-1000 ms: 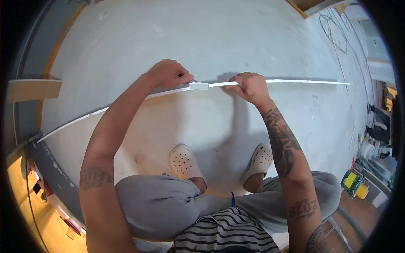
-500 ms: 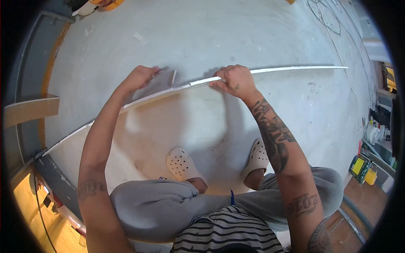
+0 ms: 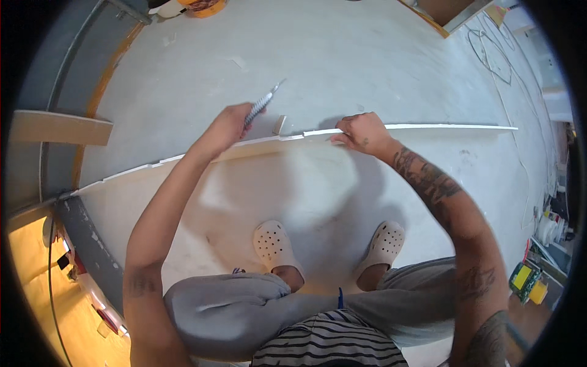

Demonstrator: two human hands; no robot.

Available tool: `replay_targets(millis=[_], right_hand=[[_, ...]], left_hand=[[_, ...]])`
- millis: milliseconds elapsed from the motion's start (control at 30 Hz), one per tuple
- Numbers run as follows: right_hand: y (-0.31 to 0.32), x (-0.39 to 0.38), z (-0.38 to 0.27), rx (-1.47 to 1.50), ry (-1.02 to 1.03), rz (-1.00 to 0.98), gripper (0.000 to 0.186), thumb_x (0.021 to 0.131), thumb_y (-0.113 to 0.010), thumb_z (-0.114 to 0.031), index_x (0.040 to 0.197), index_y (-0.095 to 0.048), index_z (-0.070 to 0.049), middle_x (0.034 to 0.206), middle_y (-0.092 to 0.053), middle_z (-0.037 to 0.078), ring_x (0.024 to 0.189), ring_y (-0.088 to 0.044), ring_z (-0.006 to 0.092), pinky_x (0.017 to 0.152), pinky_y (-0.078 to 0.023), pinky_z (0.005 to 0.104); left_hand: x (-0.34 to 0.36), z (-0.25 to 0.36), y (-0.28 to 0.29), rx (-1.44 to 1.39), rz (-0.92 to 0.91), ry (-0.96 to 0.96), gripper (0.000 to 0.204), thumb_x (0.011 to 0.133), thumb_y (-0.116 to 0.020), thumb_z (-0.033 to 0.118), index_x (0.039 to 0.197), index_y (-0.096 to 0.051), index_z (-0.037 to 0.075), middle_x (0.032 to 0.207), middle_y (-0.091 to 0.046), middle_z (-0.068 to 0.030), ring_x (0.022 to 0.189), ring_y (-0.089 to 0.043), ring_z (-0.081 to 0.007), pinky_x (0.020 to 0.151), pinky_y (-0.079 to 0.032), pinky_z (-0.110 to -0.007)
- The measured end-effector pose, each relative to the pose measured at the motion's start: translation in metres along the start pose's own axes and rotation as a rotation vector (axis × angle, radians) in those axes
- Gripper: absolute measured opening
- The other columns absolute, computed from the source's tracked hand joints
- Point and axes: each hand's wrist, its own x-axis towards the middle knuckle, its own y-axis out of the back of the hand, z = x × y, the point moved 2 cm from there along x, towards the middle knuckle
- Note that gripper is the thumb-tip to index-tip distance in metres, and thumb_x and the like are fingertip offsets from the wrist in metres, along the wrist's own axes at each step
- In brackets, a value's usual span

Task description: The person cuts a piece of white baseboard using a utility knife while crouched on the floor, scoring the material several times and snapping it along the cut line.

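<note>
A long, thin white board (image 3: 440, 126), which looks like plasterboard, runs across in front of me with its broken-looking edge upward. My right hand (image 3: 367, 133) is closed around this edge, right of the middle, thumb on the near side. In my left hand (image 3: 229, 128) is a silvery utility knife (image 3: 259, 107), its blade pointing away and to the right, clear of the board. The fingers are wrapped around its ribbed handle. Just beyond the board's edge, between my hands, a small narrow offcut (image 3: 279, 125) sticks up or lies on the floor; I cannot tell which.
My feet in beige clogs (image 3: 273, 246) stand on the near side. A cardboard-coloured strip (image 3: 64, 127) juts in at the left. Cables (image 3: 489, 55) lie at the far right, an orange bucket (image 3: 202, 7) stands at the far left, and a green-and-yellow container (image 3: 527, 278) at the right.
My left hand has turned and shifted rightward relative to the board, bringing the knife plainly into view. My right hand keeps its hold on the edge. The whole view has shifted slightly.
</note>
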Motion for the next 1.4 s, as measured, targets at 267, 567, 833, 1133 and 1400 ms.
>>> replay_targets(millis=[267, 567, 833, 1133, 1400], right_hand=[[0.01, 0.007, 0.02, 0.054, 0.21, -0.128, 0.038, 0.092, -0.057, -0.045, 0.091, -0.069, -0.01, 0.077, -0.065, 0.012, 0.076, -0.064, 0.0342, 0.069, -0.05, 0.0456], [0.0, 0.018, 0.039, 0.168, 0.06, -0.274, 0.033, 0.089, -0.061, -0.036, 0.093, -0.068, -0.004, 0.079, -0.066, 0.019, 0.08, -0.064, 0.0383, 0.073, -0.05, 0.0474], [-0.004, 0.005, 0.041, 0.056, 0.01, -0.272, 0.028, 0.083, -0.069, -0.03, 0.082, -0.069, -0.002, 0.083, -0.068, 0.019, 0.082, -0.066, 0.0379, 0.075, -0.053, 0.0455], [0.0, -0.005, 0.035, -0.009, -0.024, -0.264, 0.026, 0.084, -0.068, -0.029, 0.086, -0.069, -0.003, 0.083, -0.069, 0.018, 0.082, -0.067, 0.0364, 0.075, -0.053, 0.0454], [0.001, -0.01, 0.034, -0.023, 0.046, -0.218, 0.024, 0.085, -0.068, -0.029, 0.086, -0.068, -0.005, 0.081, -0.068, 0.017, 0.082, -0.066, 0.0356, 0.076, -0.053, 0.0458]], left_hand=[[-0.08, 0.046, -0.045, -0.158, -0.011, 0.323, 0.042, 0.097, -0.05, 0.019, 0.132, -0.036, 0.0, 0.089, -0.057, -0.0112, 0.064, -0.059, -0.0168, 0.055, -0.049, -0.032], [-0.061, 0.035, -0.17, -0.494, 0.606, 0.272, 0.033, 0.104, -0.044, 0.027, 0.124, -0.046, 0.001, 0.072, -0.055, -0.006, 0.054, -0.051, -0.0098, 0.049, -0.045, -0.024], [-0.076, -0.002, -0.234, -0.474, 0.835, 0.39, 0.029, 0.101, -0.047, 0.03, 0.101, -0.052, 0.001, 0.065, -0.058, -0.0102, 0.056, -0.058, -0.026, 0.057, -0.051, -0.038], [-0.062, 0.038, -0.226, 0.191, 0.572, 0.575, 0.035, 0.099, -0.043, 0.037, 0.099, -0.05, 0.002, 0.081, -0.067, -0.0241, 0.079, -0.065, -0.0449, 0.071, -0.049, -0.054], [-0.058, 0.038, -0.209, 0.449, 0.592, 0.638, 0.039, 0.1, -0.042, 0.04, 0.098, -0.048, 0.002, 0.077, -0.066, -0.0244, 0.075, -0.065, -0.0453, 0.071, -0.05, -0.056]])
